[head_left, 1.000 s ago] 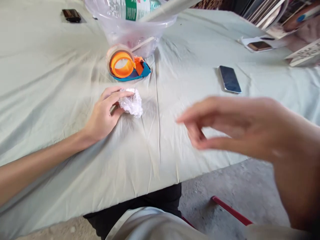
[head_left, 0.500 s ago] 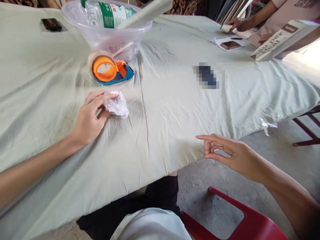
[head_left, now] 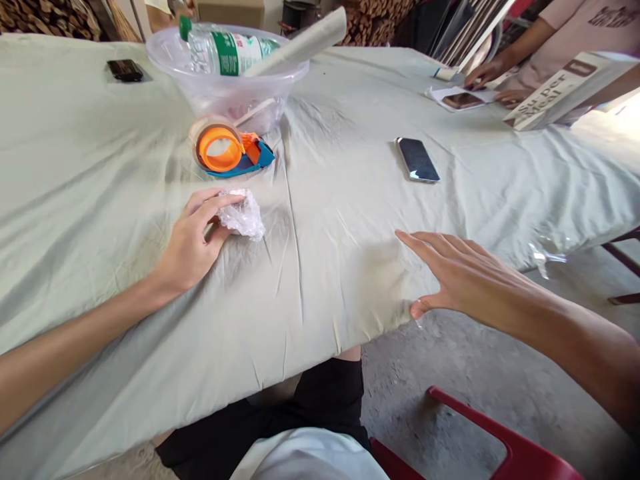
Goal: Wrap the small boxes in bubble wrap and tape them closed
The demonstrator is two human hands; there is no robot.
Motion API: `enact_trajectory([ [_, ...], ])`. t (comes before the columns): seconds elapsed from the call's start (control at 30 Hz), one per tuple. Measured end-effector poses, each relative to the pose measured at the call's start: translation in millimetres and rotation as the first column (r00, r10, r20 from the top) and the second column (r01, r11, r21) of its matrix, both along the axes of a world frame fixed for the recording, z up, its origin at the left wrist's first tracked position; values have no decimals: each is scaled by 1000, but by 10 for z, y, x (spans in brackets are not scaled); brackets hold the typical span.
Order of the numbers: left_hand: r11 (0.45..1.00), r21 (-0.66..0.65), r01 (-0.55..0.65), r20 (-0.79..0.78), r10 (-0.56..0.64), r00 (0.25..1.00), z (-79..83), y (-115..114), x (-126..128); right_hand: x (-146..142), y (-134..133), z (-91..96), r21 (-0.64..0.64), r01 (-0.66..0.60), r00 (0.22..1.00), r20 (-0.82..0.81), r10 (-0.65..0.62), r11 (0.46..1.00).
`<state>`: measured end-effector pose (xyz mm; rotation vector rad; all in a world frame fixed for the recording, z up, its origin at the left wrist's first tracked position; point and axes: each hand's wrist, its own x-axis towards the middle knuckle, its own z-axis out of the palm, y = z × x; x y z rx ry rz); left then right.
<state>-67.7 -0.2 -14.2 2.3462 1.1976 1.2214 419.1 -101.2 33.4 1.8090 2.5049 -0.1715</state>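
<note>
A crumpled bundle of clear plastic wrap [head_left: 244, 217] rests on the cloth-covered table, pinched between the thumb and fingers of my left hand [head_left: 195, 233]. Whatever may be inside the bundle cannot be made out. Just beyond it lies a blue and orange tape dispenser [head_left: 229, 152] with a roll of clear tape. My right hand [head_left: 450, 270] hovers near the table's front edge, fingers stretched out and thumb apart. A tiny clear scrap seems to show below that thumb, too small to name. Farther off from this hand lies a smartphone [head_left: 418, 160].
A translucent basin [head_left: 225, 100] holds a green-labelled bottle [head_left: 230, 52] and a plastic roll [head_left: 305, 41]. At far right stand a box [head_left: 555, 100] and a co-worker [head_left: 565, 47]. Clear plastic [head_left: 545, 257] hangs off the edge. A red stool [head_left: 510, 440] is below.
My right hand has opened from a loose curl to spread fingers and moved slightly forward. My left hand keeps hold of the plastic wrap. The whole view has shifted a little.
</note>
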Motion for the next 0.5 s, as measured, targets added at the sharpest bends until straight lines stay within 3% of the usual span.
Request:
enact_trajectory([
  [0.07, 1000, -16, -20, -16, 20, 1000, 33, -43, 26, 9, 53, 16, 41, -56, 994, 91, 52, 998],
  [0.17, 998, -19, -53, -81, 51, 995, 64, -98, 53, -118, 130, 210, -39, -145, 979, 139, 149, 989],
  [0.27, 992, 102, -80, -135, 94, 986, 75, -127, 68, -524, 304, 499, -76, -209, 978, -27, 207, 975],
  [0.33, 971, 228, -71, -130, 103, 986, 95, -149, 83, -925, 498, 604, 111, -284, 930, -209, 302, 952],
  [0.37, 957, 284, -57, -121, 94, 988, 113, -166, 93, -1140, 612, 607, 240, -322, 885, -268, 381, 916],
  [0.4, 944, 327, -37, -108, 76, 991, 134, -187, 105, -1351, 734, 578, 368, -383, 826, -274, 492, 847],
  [0.5, 926, 375, 40, -66, -16, 998, 201, -260, 134, -1875, 1080, 352, 645, -525, 671, -88, 737, 555],
])
